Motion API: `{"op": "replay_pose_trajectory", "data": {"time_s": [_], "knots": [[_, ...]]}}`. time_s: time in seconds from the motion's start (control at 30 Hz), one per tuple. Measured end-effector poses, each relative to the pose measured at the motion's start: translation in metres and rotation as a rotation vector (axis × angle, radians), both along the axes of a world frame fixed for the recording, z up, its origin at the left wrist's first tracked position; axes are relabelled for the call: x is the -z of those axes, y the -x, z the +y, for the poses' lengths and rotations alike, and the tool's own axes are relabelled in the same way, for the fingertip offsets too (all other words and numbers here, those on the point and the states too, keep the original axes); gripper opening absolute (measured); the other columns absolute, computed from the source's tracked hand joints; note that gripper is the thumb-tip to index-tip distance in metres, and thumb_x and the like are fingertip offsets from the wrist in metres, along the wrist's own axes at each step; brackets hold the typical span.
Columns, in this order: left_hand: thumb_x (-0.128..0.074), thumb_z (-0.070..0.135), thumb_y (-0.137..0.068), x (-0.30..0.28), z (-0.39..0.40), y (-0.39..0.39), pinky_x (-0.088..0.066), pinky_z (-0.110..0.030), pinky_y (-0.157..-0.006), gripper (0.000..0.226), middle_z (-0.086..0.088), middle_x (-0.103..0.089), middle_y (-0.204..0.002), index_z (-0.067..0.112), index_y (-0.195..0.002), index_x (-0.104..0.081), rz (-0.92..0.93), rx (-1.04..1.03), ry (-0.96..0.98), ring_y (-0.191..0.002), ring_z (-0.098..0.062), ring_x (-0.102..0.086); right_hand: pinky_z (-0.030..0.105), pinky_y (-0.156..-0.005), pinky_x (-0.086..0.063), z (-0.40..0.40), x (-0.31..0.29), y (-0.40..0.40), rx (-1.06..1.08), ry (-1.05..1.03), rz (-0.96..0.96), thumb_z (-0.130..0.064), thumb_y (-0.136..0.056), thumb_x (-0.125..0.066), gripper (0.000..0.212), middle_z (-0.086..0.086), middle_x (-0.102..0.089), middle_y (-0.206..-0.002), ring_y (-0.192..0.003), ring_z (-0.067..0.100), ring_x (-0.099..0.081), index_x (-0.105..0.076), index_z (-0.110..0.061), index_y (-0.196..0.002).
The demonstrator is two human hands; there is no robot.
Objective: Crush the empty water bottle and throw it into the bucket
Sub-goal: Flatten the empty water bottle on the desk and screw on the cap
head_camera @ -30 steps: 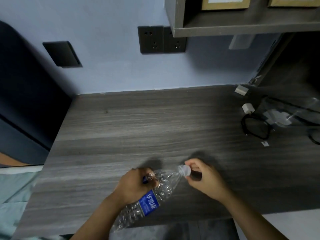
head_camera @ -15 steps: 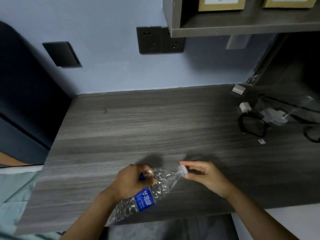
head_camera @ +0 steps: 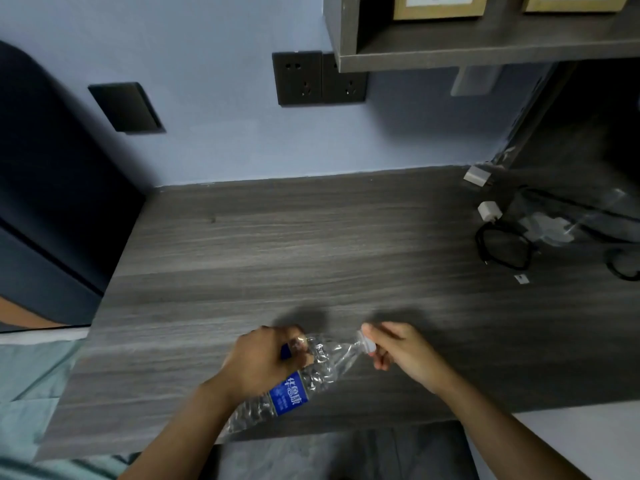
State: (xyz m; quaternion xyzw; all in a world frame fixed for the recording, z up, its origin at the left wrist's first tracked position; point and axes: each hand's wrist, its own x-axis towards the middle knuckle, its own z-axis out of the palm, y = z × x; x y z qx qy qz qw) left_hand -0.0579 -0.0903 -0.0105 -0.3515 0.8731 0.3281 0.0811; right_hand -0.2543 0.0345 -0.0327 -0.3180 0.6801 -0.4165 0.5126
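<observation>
The fingers of the right hand (head_camera: 403, 355) are pinched shut round the white cap (head_camera: 366, 344), thumb on top and the others curled beneath, so the cap is mostly covered. The left hand (head_camera: 265, 362) is wrapped tight round the upper body of the water bottle (head_camera: 311, 379), fingers folded over the far side and hard to count; its grip sits just above the blue label (head_camera: 289, 393).

The bottle hangs between the two hands, slanting from the cap at upper right down to its base, which pokes out past the near edge of the desk (head_camera: 311, 254). It hovers over the front strip of the desk, roughly midway along that edge, and I cannot tell whether it touches the wood. The clear plastic looks wrinkled and caved in along its whole length, so the crushing seems well under way, perhaps nearly done. I would guess the hands are either twisting it tighter or dealing with the cap to trap it flat, though which is not plain.

No bucket shows anywhere, so the throwing is all still to come, and the person will have to turn away to find it.

Farther out, at the right end of the desk, lie a coiled black cable (head_camera: 504, 249) and a small white plug (head_camera: 489, 211), well apart from the hands. Wall sockets (head_camera: 318, 77) sit above the back edge.
</observation>
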Motion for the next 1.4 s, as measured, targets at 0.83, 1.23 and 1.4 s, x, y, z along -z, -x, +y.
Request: {"op": "replay_pose_trajectory", "data": {"time_s": [0.83, 1.23, 1.4], "knots": [[-0.051, 0.051, -0.085, 0.007, 0.014, -0.004, -0.048, -0.027, -0.071, 0.023, 0.005, -0.074, -0.087, 0.033, -0.097, -0.057, 0.016, 0.024, 0.225, -0.081, -0.014, -0.068, 0.018, -0.039, -0.042, -0.001, -0.009, -0.011, 0.1, -0.098, -0.063, -0.023, -0.093, -0.047, 0.034, 0.011, -0.052, -0.058, -0.045, 0.017, -0.048, -0.051, -0.009, -0.062], [-0.065, 0.035, -0.082, -0.001, 0.014, -0.004, -0.054, -0.038, -0.084, 0.013, 0.001, -0.074, -0.087, 0.024, -0.088, -0.065, 0.13, -0.145, -0.069, -0.084, -0.016, -0.067, 0.016, -0.048, -0.048, 0.004, -0.011, -0.009, 0.047, 0.129, -0.008, -0.011, -0.09, -0.052, 0.019, 0.0, -0.054, -0.064, -0.045, 0.001, -0.053, -0.061, -0.019, -0.076], [-0.058, 0.05, -0.081, 0.004, 0.019, -0.011, -0.053, -0.031, -0.076, 0.022, 0.003, -0.074, -0.089, 0.033, -0.095, -0.06, 0.043, -0.153, 0.113, -0.083, -0.017, -0.068, 0.014, -0.047, -0.049, 0.006, -0.002, -0.015, 0.042, 0.08, -0.025, -0.013, -0.091, -0.05, 0.012, 0.001, -0.055, -0.067, -0.044, 0.002, -0.055, -0.06, -0.007, -0.091]]}}
